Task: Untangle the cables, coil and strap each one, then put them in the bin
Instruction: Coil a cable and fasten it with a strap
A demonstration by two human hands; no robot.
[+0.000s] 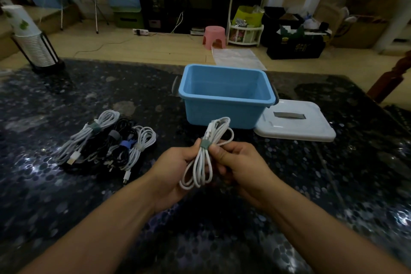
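Observation:
A coiled white cable (201, 167) with a grey-green strap (205, 144) round its middle hangs between my hands above the table. My left hand (175, 167) grips it from the left and my right hand (235, 162) pinches it at the strap from the right. Behind it stands the open blue bin (226, 102), with nothing visible inside. On the table to the left lie several strapped coils: a white one (89, 135), black ones (115, 142) and another white one (140, 142).
The bin's white lid (295, 124) lies flat to the right of the bin. A stack of paper cups in a black holder (33, 44) stands at the table's far left corner. A wooden chair post (391, 78) rises at the right edge.

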